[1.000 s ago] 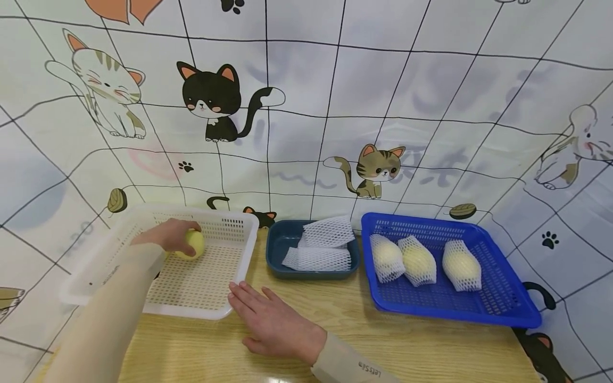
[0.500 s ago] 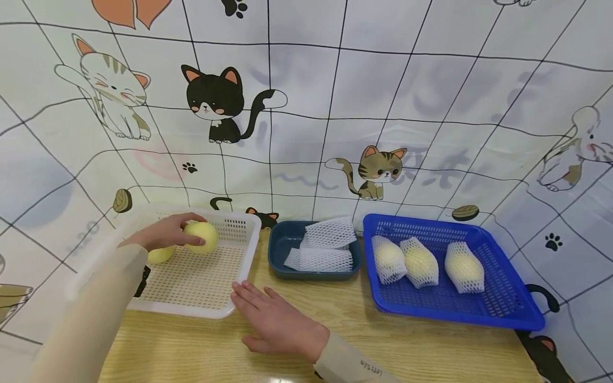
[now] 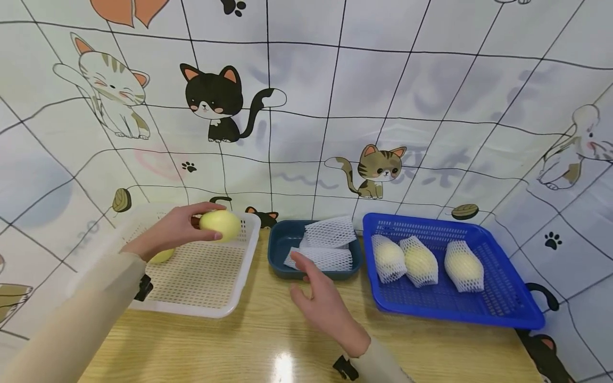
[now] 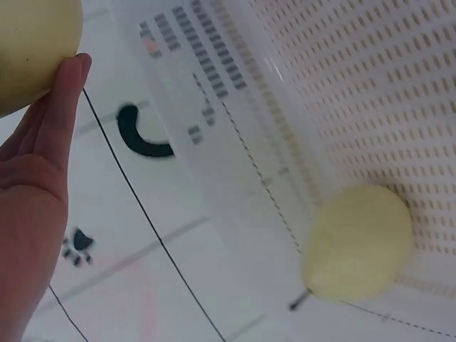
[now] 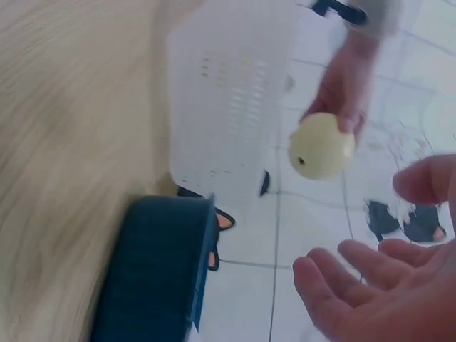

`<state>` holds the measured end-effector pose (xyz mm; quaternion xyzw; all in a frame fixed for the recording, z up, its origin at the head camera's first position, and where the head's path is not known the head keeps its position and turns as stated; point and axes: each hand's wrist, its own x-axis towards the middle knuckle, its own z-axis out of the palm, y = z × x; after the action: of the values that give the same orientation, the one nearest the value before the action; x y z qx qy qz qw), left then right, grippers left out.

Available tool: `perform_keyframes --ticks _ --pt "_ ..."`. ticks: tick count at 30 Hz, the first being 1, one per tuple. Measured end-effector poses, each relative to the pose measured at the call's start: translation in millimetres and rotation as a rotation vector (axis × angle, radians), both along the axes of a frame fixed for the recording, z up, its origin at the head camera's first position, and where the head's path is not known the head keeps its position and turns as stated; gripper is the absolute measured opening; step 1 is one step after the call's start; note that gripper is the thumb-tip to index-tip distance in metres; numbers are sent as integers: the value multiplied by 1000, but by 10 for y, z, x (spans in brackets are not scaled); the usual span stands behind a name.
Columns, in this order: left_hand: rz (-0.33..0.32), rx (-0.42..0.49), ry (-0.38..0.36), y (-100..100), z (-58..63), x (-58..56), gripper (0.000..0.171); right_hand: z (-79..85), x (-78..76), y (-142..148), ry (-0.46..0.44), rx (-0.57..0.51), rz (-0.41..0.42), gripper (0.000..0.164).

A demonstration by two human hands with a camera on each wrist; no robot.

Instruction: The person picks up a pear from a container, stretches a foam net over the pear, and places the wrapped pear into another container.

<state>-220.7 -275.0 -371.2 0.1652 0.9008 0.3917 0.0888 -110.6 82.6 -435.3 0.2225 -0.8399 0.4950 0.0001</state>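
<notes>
My left hand [image 3: 172, 230] grips a pale yellow pear [image 3: 222, 225] between thumb and fingers, raised over the white basket [image 3: 201, 310]. Inside that basket lies another pear [image 4: 360, 242], its stem showing in the left wrist view; in the head view my left hand and wrist partly cover it. Holding nothing, my right hand [image 3: 325, 306] hovers with spread fingers in front of the dark teal container [image 3: 282, 239]. White foam net sleeves [image 3: 330, 233] lie in this container. The right wrist view shows the held pear beyond my right fingertips [image 5: 306, 271].
To the right stands a blue basket [image 3: 498, 303] with 3 net-sleeved pears, one of them a sleeved pear [image 3: 463, 268] set apart. All the containers stand on a wooden table [image 3: 258, 346] against a cat-patterned cloth backdrop [image 3: 297, 133].
My left hand has lifted the pear off the white basket's floor and moved it right. My right hand has left the white basket's front corner and shifted right, toward the teal container.
</notes>
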Motion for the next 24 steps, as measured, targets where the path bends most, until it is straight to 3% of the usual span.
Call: perform_keyframes --ticks 4,8,12,16,20,24 --pt "-71 -26 58 258 58 73 71 45 0 128 0 -116 -94 56" --pt "-207 -132 208 577 130 232 69 39 6 229 -4 -159 -134 52" --pt "-380 -296 411 945 128 448 66 -31 -13 283 -114 -240 -26 46" --pt "-494 -402 563 1269 38 627 64 -94 3 307 -339 -375 130 47" --pt "-493 -417 617 1494 -71 779 68 -143 50 342 -488 -459 135 53" --pt "-413 -325 559 1639 -180 876 76 -197 61 425 -480 -462 114 61"
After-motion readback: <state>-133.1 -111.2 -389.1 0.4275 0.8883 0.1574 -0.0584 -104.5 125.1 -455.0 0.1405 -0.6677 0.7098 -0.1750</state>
